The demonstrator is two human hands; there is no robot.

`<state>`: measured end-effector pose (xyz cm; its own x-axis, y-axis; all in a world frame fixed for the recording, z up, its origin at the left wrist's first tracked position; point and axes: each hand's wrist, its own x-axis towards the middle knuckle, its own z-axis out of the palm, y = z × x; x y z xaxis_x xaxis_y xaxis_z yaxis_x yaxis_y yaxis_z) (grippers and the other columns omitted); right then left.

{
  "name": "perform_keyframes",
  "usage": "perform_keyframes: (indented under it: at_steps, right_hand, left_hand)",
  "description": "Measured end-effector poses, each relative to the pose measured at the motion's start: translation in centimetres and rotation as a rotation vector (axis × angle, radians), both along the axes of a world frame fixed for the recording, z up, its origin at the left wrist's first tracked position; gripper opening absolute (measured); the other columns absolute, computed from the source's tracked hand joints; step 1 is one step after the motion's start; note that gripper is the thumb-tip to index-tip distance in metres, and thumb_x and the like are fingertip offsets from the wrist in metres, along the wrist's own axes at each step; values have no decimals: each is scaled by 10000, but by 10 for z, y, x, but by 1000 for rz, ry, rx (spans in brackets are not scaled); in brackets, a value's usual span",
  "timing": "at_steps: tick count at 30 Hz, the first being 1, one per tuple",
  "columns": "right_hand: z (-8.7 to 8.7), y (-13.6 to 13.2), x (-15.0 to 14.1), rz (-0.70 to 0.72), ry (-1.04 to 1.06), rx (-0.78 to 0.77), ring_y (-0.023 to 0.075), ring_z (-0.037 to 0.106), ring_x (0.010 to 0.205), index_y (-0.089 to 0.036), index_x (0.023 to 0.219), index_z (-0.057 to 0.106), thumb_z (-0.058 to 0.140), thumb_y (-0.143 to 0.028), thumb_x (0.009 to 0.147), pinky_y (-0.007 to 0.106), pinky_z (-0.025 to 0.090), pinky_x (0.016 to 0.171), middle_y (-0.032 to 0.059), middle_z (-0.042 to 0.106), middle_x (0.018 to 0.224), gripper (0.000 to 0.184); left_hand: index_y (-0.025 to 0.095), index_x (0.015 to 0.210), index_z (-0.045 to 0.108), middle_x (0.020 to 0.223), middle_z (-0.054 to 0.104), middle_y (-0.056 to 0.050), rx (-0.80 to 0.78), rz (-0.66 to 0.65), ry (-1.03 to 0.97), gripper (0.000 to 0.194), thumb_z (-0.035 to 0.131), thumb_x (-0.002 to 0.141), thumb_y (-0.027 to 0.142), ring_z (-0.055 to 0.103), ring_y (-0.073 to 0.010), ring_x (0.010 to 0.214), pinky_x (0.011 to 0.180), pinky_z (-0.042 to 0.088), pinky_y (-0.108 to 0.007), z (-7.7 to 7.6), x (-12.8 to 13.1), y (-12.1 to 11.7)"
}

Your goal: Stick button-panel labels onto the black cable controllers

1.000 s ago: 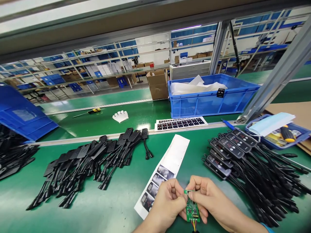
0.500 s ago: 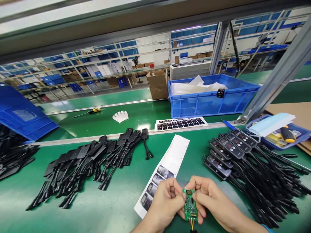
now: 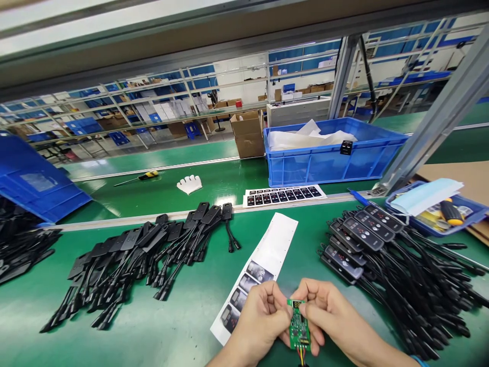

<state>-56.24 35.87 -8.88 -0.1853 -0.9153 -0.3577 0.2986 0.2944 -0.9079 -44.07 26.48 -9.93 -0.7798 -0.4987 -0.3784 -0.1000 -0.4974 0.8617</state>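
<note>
Between my two hands is a green circuit board [image 3: 299, 329] with a small two-digit display at its top and coloured wires [image 3: 301, 353] leaving its lower end. My left hand [image 3: 263, 318] pinches the board's left edge, thumb on the front face. On the right edge, my right hand [image 3: 324, 311] grips it with its thumb beside the display; some fingers curl behind the board. Under and beyond my left hand lies a white sheet of stickers [image 3: 263, 265], partly covered. Right of my hands is a pile of black cabled controllers [image 3: 367, 229] with printed faces.
Black cabled housings [image 3: 130, 239] lie in a row at left. Behind are a sticker sheet [image 3: 282, 195], a blue crate [image 3: 313, 165], a white glove [image 3: 189, 184] and a screwdriver [image 3: 148, 175]. A small blue tray [image 3: 431, 224] sits at right, near a slanted metal post [image 3: 431, 102].
My right thumb has shifted slightly left, onto the edge of the display. Both hands keep hold of the circuit board in nearly the same place.
</note>
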Motion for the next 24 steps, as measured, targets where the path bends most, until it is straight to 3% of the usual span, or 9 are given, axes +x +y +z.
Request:
perform_keyframes:
  at_steps: [18,24]
  right_hand:
    - [0,0,-1,30,-14,-50,103,526,345,-162,806,515,576,-326,739,189,392,425,-72,518,376,188]
    - [0,1,1,31,12,-14,99,510,332,-169,798,493,596,-407,736,184,386,407,-81,497,362,267]
  left_hand:
    - [160,645,437,461,546,48,-26,-21,-43,405,795,571,331,503,-60,362,363,446,-150,13,0,1]
    - [161,632,438,440,520,57,-43,-17,-57,424,810,543,344,492,-59,347,352,436,-148,15,-1,0]
